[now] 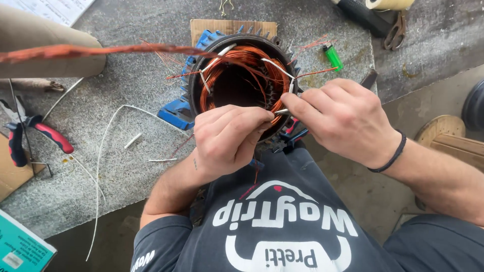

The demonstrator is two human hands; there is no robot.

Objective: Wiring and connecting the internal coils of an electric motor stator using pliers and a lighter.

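Copper windings [237, 65] fill the round stator [241, 83] that stands on the grey bench [126, 100] just beyond the person's chest, and both hands meet at its near rim. The left hand [228, 138] has its fingers curled shut, pinching a fine copper wire at the rim; the right hand [343, 121] pinches a short white insulating sleeve [282, 111] between thumb and forefinger, its end touching the coil. More white sleeves [275, 67] lie across the far side of the winding, and a thick twisted bundle of copper strands [101, 50] runs off to the left. The thin wire looks easy to kink or snap if pulled hard against the iron edge, and its enamel could scrape there; the sleeve could slip off if the pinch loosens. Red-handled pliers [48, 135] rest at the left, well apart, a green lighter [332, 56] lies to the right of the stator, and scissors [397, 31] sit at the far right. The left fingertips hide where wire and sleeve meet, so I cannot tell whether the wire is threaded in; the stator's near side is covered by the hands
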